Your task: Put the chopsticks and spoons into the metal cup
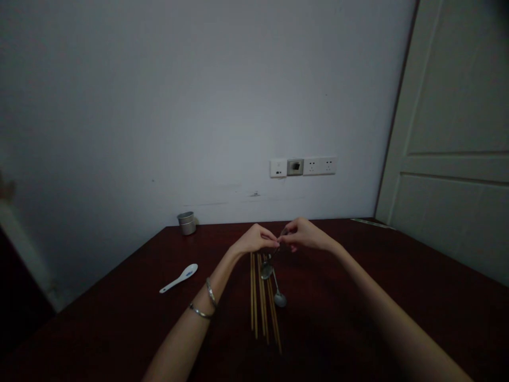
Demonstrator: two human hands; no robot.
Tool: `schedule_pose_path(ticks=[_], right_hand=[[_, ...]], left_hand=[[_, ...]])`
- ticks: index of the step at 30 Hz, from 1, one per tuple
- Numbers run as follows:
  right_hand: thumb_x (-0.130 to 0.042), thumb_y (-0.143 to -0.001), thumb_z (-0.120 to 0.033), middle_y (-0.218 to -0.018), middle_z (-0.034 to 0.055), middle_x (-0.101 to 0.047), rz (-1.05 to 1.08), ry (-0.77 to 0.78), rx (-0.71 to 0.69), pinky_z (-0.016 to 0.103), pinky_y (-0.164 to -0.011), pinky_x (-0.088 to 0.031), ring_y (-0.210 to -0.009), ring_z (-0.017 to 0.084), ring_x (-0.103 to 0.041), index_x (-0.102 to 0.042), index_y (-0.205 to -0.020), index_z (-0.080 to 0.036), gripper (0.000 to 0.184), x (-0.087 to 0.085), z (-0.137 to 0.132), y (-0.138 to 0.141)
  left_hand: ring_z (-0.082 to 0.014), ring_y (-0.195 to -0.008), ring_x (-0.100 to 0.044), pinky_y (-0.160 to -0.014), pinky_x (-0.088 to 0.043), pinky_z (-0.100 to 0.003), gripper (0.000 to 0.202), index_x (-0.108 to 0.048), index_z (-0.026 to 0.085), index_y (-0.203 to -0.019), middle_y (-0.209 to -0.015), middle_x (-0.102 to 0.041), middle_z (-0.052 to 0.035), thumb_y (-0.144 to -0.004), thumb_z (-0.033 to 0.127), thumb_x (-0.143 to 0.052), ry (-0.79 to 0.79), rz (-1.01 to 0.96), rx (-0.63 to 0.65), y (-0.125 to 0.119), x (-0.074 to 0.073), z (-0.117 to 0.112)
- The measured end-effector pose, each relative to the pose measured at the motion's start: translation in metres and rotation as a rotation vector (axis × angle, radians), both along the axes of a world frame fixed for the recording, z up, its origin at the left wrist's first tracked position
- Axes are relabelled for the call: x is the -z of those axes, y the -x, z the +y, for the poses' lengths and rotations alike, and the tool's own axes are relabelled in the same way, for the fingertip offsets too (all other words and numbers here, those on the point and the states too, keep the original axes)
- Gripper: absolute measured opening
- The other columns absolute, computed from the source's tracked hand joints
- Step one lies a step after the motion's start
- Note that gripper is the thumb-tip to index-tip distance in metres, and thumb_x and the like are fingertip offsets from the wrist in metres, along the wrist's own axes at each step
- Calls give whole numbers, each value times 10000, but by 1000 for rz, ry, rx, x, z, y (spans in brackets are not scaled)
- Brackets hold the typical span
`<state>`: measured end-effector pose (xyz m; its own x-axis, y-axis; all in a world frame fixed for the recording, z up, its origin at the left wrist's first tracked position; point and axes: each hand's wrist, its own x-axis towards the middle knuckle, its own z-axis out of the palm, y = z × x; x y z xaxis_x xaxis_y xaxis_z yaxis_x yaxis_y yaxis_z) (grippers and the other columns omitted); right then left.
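Observation:
Both hands meet over the middle of a dark red table [358,297]. My left hand [254,241] is closed, fingertips pinched on the upper ends of several wooden chopsticks [262,302] and metal spoons [274,284] that lie pointing toward me. Two silver bangles sit on that wrist. My right hand [304,234] is closed in a pinch on the same bunch of handle ends, touching the left fingertips. One spoon bowl [280,300] rests on the table beside the chopsticks.
A white ceramic spoon [180,278] with a blue mark lies to the left. A small metal cup [186,223] stands at the back by the wall. Wall sockets [303,166] are above the table; a door [457,159] is at right.

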<state>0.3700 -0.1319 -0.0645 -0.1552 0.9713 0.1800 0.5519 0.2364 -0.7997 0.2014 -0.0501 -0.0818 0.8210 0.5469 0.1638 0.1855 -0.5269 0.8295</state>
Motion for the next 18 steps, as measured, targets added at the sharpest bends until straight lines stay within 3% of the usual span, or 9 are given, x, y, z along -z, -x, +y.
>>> schedule_pose_path(ticks=[7, 15, 18], right_hand=[[-652, -600, -442, -555, 21, -620, 199, 7, 7, 209, -500, -487, -481, 93, -574, -623, -664, -94, 355, 3, 10, -5], [-675, -600, -409, -536, 8, -607, 287, 16, 38, 210, -508, -509, -482, 83, -566, -622, -662, -102, 318, 6, 14, -5], [-675, -615, -373, -545, 15, -608, 313, -22, 129, 188, -467, -496, -489, 81, -557, -644, -712, -102, 290, 4, 14, -5]], left_hand=[[-111, -615, -559, -614, -406, -234, 228, -683, 113, -727, -687, -656, -53, -576, 284, -693, 226, -168, -66, -5, 4, -6], [-95, -578, -540, -601, -406, -229, 189, -684, 112, -707, -659, -648, -54, -589, 260, -695, 363, -273, -53, -12, 10, -7], [-90, -570, -534, -597, -406, -227, 196, -683, 107, -699, -668, -652, -62, -581, 262, -702, 384, -315, -81, -11, 10, -1]])
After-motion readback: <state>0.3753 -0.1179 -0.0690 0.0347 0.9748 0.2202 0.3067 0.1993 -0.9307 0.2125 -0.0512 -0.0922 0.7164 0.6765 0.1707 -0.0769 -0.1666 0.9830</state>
